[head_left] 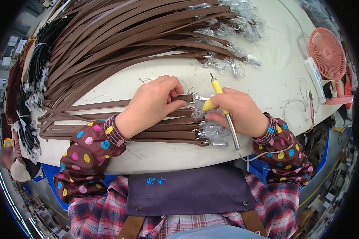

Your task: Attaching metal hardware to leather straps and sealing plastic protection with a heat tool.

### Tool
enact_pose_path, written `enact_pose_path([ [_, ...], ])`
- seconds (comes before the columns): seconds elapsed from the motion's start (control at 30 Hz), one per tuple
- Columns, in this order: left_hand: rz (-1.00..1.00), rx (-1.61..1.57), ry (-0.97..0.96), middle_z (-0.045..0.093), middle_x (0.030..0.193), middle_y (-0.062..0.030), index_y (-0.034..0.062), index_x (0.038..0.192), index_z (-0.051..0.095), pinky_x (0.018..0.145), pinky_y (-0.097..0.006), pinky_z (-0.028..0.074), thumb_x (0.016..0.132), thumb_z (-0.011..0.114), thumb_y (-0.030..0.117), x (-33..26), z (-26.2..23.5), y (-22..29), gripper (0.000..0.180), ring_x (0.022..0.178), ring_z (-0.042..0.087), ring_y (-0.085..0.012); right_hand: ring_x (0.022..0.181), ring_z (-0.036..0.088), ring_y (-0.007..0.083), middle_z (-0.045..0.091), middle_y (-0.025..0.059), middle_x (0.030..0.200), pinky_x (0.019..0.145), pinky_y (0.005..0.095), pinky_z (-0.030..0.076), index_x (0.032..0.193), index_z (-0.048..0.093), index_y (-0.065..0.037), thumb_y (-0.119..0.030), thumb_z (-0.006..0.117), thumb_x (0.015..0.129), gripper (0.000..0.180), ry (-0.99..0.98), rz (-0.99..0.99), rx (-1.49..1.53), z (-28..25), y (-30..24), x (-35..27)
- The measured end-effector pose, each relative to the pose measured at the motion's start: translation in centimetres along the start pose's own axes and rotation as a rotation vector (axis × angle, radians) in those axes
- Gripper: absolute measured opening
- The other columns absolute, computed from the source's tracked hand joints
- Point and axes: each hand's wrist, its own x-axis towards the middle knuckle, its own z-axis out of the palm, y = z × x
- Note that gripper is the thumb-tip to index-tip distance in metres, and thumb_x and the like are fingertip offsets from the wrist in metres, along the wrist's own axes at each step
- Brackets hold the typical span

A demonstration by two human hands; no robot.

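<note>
My left hand (155, 99) pinches a brown strap (184, 98) close to its end, where a metal ring (194, 98) and a clear-wrapped fitting are attached. In my right hand (241, 109) is a corded, pen-shaped tool (233, 133) like a soldering iron, with a yellow section, a silver shaft and a thin dark tip pointing away from me. A yellow cover (208, 105) sits on one right fingertip, beside the strap's end fitting. More brown straps (167, 134) lie under and nearer than my left hand, their metal ends in clear plastic wrap (213, 131).
A large pile of brown straps (119, 30) covers the table's far left, with plastic-wrapped hardware (243, 20) at its ends. Black straps (38, 59) hang over the left edge. A pink fan (327, 53), a white power strip (315, 79) and tweezers (311, 105) are at right. Loose threads lie about.
</note>
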Motion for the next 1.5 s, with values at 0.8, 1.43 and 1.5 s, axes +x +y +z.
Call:
enact_pose_path([
  [0.8,-0.064,0.126,0.018,0.063,0.082,-0.0054,0.0058,0.084,0.06,0.061,-0.035,0.049,0.076,0.073,0.023,0.3,-0.3,1.7,0.024,0.071,0.062,-0.0243,0.078,0.055,0.0261,0.058,0.0047,0.077,0.073,0.0361,0.041,0.089,0.054,-0.008,-0.001,0.068,0.071,0.025,0.18,-0.047,-0.119,2.5,0.6,4.2],
  [1.43,-0.218,-0.278,-0.106,0.06,0.073,-0.0008,0.0017,0.088,0.056,0.058,-0.023,0.041,0.089,0.064,0.016,0.6,-0.9,0.4,0.016,0.065,0.048,-0.007,0.067,0.057,0.0074,0.063,0.0052,0.082,0.06,0.0208,0.047,0.114,0.056,0.001,-0.017,0.055,0.095,0.026,0.213,0.315,0.663,1.5,0.8,1.8],
  [1.5,-0.196,-0.269,-0.078,0.062,0.072,-0.0031,0.0015,0.087,0.057,0.058,-0.025,0.043,0.088,0.063,0.016,0.6,-0.7,0.2,0.016,0.062,0.052,-0.0103,0.066,0.058,0.0069,0.063,0.004,0.078,0.058,0.0213,0.046,0.11,0.058,0.002,-0.019,0.058,0.094,0.026,0.219,0.309,0.596,1.7,0.7,2.1],
])
